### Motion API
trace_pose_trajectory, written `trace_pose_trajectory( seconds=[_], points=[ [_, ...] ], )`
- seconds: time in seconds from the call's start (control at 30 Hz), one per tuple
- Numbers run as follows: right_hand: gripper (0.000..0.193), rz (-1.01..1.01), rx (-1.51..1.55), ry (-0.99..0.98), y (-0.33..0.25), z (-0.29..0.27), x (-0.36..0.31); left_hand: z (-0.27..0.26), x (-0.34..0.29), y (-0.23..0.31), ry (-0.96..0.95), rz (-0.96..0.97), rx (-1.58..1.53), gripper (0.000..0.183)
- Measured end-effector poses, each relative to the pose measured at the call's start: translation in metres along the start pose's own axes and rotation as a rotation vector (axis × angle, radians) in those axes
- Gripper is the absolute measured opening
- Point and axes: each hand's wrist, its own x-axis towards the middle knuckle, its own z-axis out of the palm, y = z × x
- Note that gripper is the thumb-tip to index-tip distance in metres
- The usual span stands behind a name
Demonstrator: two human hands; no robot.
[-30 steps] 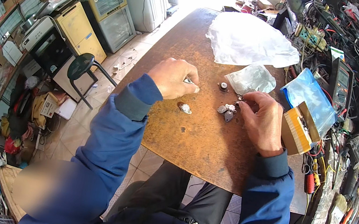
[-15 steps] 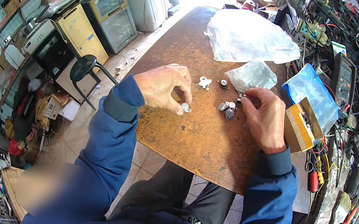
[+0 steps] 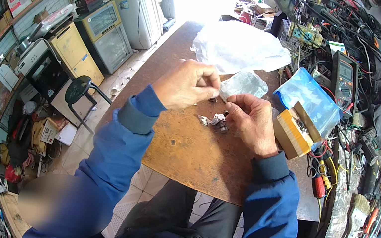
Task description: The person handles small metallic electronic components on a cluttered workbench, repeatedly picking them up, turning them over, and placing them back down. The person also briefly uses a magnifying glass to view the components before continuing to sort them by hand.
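Observation:
My left hand [image 3: 190,86] is raised over the middle of the wooden table, thumb and fingertips pinched together. My right hand [image 3: 254,123] faces it from the right, thumb and forefinger also pinched. A narrow gap parts the two sets of fingertips; whatever small thing either holds is hidden. Just under the right fingertips lies a small heap of silvery and dark metal parts [image 3: 215,121], some round with flat tabs. Another dark little part [image 3: 213,99] peeps out below the left fingertips. Directly behind the hands lies a small clear plastic bag [image 3: 246,84].
A large translucent plastic sheet [image 3: 243,47] covers the table's far end. Right of my hands stand an open yellow box [image 3: 294,139] and a blue clear pouch [image 3: 311,96]. Tangled cables, a multimeter [image 3: 344,77] and a red-handled tool [image 3: 319,187] crowd the right side. A dark chair [image 3: 80,90] is left.
My left hand has lifted from a small round metal part near the table's left side and moved right, close to my right hand. That part no longer shows there. The view has shifted slightly.

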Motion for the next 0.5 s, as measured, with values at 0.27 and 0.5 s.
trace_pose_trajectory(
  seconds=[0.27,0.5],
  points=[
    [0.014,-0.047,0.003,0.125,0.013,-0.008,0.006,0.01,-0.016,-0.018,-0.283,0.058,0.45,0.031],
    [0.011,-0.019,0.076,0.027,0.007,-0.005,0.004,0.008,-0.013,-0.025,-0.212,-0.033,-0.266,0.02]
  ],
)
